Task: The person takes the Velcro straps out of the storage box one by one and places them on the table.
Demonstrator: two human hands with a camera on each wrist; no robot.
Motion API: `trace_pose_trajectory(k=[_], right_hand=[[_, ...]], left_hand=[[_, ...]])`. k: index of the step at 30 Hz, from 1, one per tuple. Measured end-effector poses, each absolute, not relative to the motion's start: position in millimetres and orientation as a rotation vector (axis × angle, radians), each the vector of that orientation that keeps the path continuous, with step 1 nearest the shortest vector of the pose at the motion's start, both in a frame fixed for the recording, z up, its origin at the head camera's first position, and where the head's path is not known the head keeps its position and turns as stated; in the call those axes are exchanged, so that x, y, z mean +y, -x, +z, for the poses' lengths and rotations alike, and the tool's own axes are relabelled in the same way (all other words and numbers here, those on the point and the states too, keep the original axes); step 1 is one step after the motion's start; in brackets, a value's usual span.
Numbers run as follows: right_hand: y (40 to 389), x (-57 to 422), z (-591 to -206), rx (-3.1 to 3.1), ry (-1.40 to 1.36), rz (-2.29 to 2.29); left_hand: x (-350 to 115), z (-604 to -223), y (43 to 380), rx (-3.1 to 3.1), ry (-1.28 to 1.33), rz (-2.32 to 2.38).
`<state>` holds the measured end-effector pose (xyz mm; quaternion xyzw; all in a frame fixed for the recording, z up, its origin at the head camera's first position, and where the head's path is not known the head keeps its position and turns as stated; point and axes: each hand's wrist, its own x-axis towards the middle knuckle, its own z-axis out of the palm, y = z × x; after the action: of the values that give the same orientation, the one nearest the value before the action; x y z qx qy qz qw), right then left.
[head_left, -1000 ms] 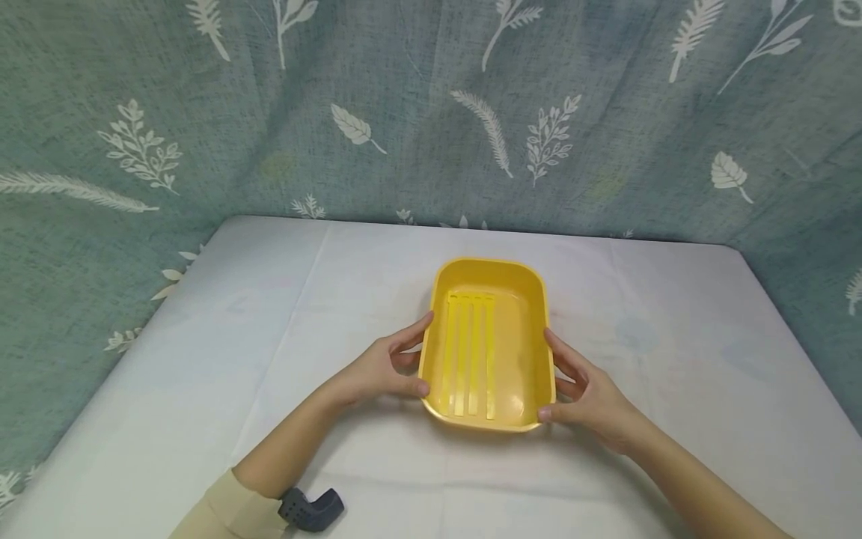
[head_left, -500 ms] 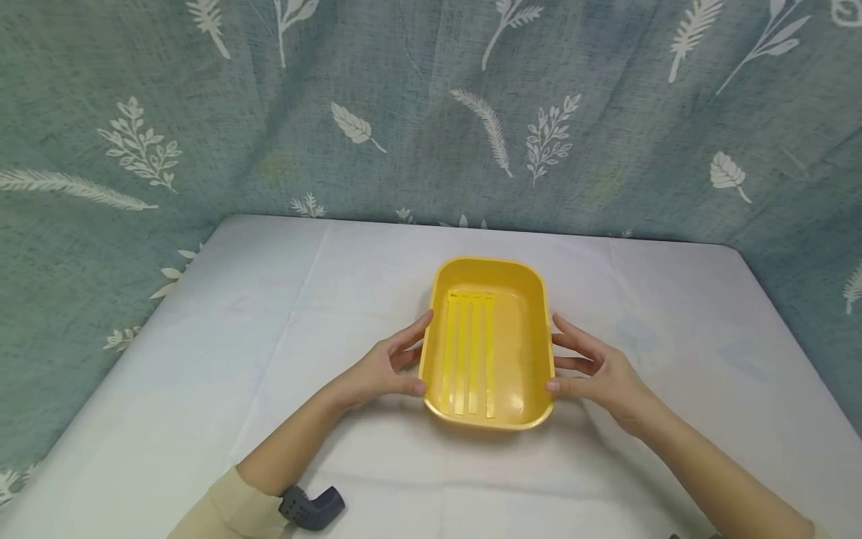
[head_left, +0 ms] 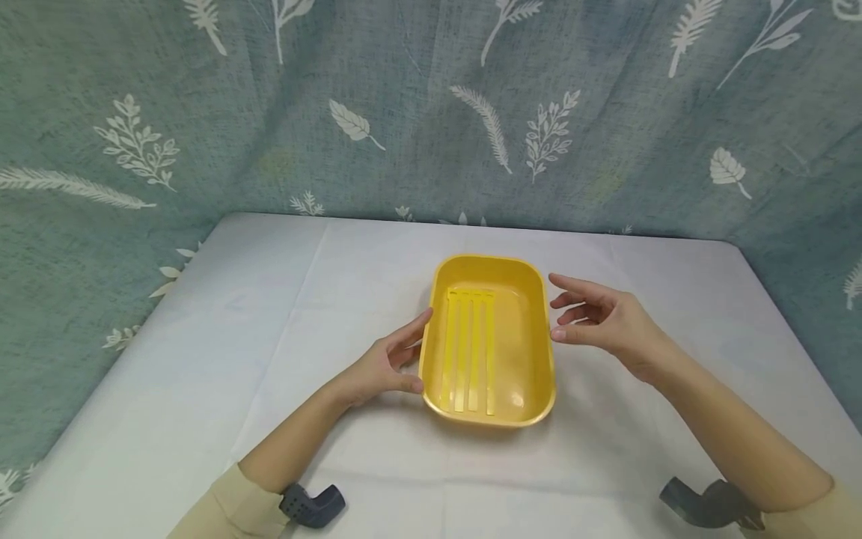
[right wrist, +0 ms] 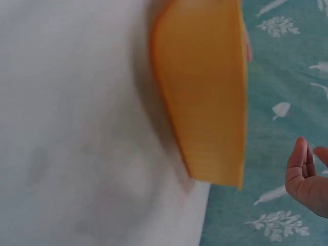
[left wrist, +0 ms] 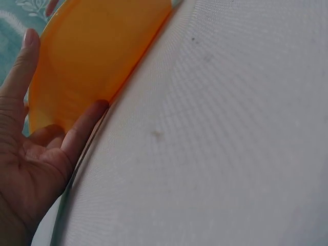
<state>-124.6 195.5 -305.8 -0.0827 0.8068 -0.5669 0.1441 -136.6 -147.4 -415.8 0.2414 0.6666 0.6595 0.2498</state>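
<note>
A yellow plastic tray (head_left: 527, 337) with rounded corners and raised sides rests on the white-covered table. Several brighter yellow strips run lengthwise along the left part of its floor. My left hand (head_left: 380, 367) lies against the tray's left side, thumb by the near left corner and fingers spread along the wall. In the left wrist view, the left fingers (left wrist: 84, 125) touch the outer wall low down, near the tabletop. Off the tray's right side, my right hand (head_left: 609, 322) hovers with loosely bent fingers and nothing in it; the right wrist view shows it apart from the tray wall (right wrist: 205, 92).
A white cloth (head_left: 323, 277) covers the table, lightly creased. Behind and around it hangs a green-blue curtain (head_left: 404, 112) with white leaf prints. Dark curved devices sit at the left wrist (head_left: 312, 507) and the right wrist (head_left: 707, 503).
My right hand has let go of the tray's right side, rising and moving away to the right. The left hand and the tray have stayed almost in place.
</note>
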Motion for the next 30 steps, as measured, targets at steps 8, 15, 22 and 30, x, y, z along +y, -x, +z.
trace_pose_trajectory(k=[8,15,22,30], right_hand=[[149.8,172.2,-292.3,2.258,0.213,-1.677],[179.9,153.5,-287.3,2.155,0.164,-1.642],[203.9,129.9,-299.2,2.150,0.199,-1.573],[224.7,108.1,-315.0,2.095,0.128,-1.572]], left_hand=[[-143.1,-414.2,134.9,1.808,-0.648,1.772],[-143.8,-410.9,132.3,1.834,-0.616,1.752],[-144.5,-411.7,132.8,1.835,-0.621,1.752],[-144.5,-409.0,132.5,1.817,-0.624,1.757]])
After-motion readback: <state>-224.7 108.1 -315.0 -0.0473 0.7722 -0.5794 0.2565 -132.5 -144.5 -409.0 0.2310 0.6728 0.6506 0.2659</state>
